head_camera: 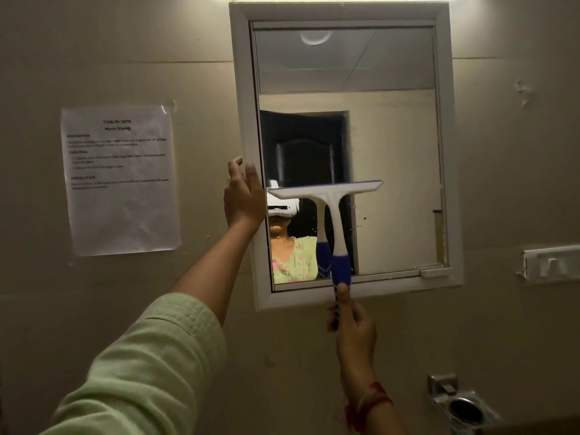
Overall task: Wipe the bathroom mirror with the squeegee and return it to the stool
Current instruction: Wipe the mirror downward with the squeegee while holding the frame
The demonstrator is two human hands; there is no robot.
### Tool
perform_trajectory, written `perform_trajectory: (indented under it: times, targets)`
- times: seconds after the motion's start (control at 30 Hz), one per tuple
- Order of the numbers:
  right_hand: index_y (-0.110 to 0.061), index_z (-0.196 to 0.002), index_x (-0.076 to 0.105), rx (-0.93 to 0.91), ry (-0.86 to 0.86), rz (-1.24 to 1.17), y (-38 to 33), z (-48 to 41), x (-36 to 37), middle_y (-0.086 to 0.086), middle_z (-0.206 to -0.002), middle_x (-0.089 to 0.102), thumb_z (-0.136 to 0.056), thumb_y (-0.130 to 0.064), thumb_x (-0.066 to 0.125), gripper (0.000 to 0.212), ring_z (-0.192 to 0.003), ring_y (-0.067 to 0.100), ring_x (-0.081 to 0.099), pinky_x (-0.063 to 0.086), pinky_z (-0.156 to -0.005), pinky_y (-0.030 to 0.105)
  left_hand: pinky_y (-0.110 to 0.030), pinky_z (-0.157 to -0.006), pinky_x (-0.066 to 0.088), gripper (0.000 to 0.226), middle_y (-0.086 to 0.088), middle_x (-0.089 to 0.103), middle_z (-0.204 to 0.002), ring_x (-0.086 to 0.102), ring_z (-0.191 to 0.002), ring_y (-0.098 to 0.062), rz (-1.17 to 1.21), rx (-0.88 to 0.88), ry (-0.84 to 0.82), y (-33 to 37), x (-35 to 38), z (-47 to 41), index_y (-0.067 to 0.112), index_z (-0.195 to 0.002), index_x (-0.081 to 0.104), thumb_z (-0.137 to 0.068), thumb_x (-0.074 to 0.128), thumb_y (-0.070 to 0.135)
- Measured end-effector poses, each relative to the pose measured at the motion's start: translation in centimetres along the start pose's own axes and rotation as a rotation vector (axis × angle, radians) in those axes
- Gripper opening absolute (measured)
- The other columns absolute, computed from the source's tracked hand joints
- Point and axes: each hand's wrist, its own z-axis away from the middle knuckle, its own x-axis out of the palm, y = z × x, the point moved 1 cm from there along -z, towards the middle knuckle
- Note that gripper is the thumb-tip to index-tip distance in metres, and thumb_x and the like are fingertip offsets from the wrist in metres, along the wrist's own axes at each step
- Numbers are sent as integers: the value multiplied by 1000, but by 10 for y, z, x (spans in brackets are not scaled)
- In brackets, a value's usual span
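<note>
Half the squeegee handle hides inside the gripping right hand; left hand clasps the mirror frame.

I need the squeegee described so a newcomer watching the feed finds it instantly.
Start at the white-framed mirror on the beige wall. Across its lower half stands the squeegee, a white T-shaped head narrowing to a blue grip that the right hand holds just below the frame. It is the only white-and-blue tool; the twin handle beside it is just its reflection.

1 wide-angle view from the head — facing the wall close up, mirror filling the upper middle.
</note>
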Motion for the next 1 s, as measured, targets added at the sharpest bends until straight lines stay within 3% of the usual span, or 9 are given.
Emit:
perform_trajectory:
  times: [0.27, 0.47, 0.7, 1.0]
  targets:
    - [-21, -69, 64, -80, -172, -64, -50, -21, 16, -8, -49, 62, -64, -64, 51, 45, -46, 0, 56, 45, -43, 13, -24, -63, 36, 44, -17, 63, -97, 59, -81, -23, 9, -7, 2, 2, -2, 2, 7, -124, 41, -98, 26, 39]
    - [-16, -68, 59, -33, -91, 46, 1, -1, 0, -3, -56, 56, -69, -64, 43, 51, -49, 7, 51, 42, -48, 20, -19, -49, 30, 41, 7, 45, -64, 45, -56, -3, 52, -3, 20, -2, -1, 6, 6, -118, 44, -99, 25, 36]
    - [-18, -70, 61, -50, -192, -24, -37, -15, 3, -7, -55, 60, -65, -66, 48, 50, -44, 0, 53, 43, -42, 14, 2, -48, 31, 39, 13, 44, -62, 43, -56, 2, 61, 2, 48, -1, -1, 6, 4, -116, 45, -99, 27, 33]
    - [-13, -71, 60, 49, -190, 40, 8, 1, -11, 3, -64, 60, -66, -64, 45, 53, -51, 6, 54, 45, -48, 15, -3, -44, 31, 41, 11, 43, -60, 44, -54, -1, 52, 6, 46, -2, -1, 7, 4, -117, 45, -99, 26, 36]
